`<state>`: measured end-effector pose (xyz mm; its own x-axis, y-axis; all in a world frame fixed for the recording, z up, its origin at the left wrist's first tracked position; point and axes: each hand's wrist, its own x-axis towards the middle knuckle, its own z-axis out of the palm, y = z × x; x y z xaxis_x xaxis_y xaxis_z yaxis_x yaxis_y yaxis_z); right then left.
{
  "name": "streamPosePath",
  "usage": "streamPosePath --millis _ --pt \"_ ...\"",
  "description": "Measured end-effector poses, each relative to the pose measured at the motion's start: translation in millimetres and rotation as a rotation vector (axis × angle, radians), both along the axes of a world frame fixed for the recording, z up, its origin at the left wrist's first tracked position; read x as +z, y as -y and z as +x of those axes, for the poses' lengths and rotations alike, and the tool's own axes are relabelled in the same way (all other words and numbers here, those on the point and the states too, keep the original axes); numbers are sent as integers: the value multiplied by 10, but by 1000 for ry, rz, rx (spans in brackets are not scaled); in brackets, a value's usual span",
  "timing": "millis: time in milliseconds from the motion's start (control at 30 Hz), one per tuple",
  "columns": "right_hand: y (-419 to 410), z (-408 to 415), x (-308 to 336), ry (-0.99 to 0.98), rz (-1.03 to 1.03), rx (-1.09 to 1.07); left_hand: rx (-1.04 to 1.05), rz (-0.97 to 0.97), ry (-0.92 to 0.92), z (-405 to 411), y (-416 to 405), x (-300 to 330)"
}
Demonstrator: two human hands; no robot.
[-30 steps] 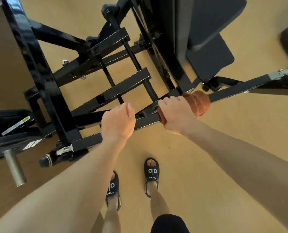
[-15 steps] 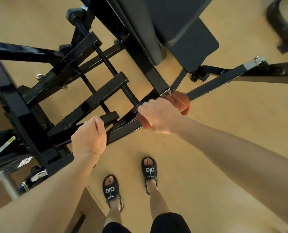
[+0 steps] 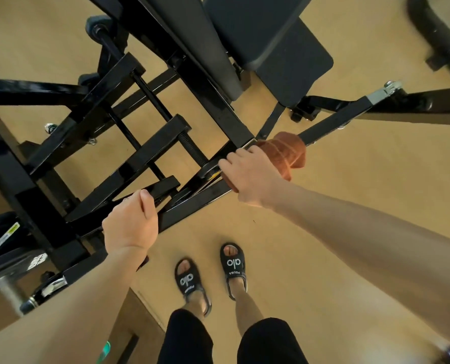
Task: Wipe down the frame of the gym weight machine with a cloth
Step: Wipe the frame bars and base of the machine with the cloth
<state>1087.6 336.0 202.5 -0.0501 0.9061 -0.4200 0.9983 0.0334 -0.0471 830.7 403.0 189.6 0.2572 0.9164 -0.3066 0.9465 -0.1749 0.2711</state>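
The black steel frame (image 3: 197, 203) of the weight machine runs diagonally below me, one long bar crossing from lower left to upper right. My right hand (image 3: 252, 177) holds an orange-brown cloth (image 3: 284, 153) wrapped over that bar, near where a slanted upright meets it. My left hand (image 3: 130, 222) grips the same bar lower down to the left, its fingers curled over the top. The far side of the bar under both hands is hidden.
Dark seat pads (image 3: 279, 43) sit beyond the bar. Weight plates and a steel sleeve (image 3: 8, 261) lie at the far left. My sandalled feet (image 3: 210, 274) stand on the tan floor (image 3: 350, 206) just below the bar. Another black machine part (image 3: 439, 35) is at top right.
The view has swung, so the frame sits lower left than before. My right hand with the cloth slid a little along the bar, near the upright. My left hand keeps its grip.
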Motion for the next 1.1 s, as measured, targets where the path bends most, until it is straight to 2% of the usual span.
streamPosePath --millis 200,333,433,600,733,833,967,1100 --pt "-62 -654 -80 -88 79 72 -40 1 -38 7 10 4" --pt "-51 -413 -125 -204 96 157 -84 14 -49 11 47 10" --pt "0 52 -110 -228 80 108 -140 70 -35 74 66 50" --pt "179 1129 -7 -32 73 -30 -291 130 193 1044 14 112" --pt "181 1272 -73 43 64 -111 -381 83 281 1954 138 26" --pt "274 1106 -126 71 152 -197 -397 48 236 2184 245 -97" --pt "312 693 -176 39 190 -226 -421 58 73 2187 198 -225" --pt "288 862 -258 -89 240 -73 -364 132 49 2216 232 -216"
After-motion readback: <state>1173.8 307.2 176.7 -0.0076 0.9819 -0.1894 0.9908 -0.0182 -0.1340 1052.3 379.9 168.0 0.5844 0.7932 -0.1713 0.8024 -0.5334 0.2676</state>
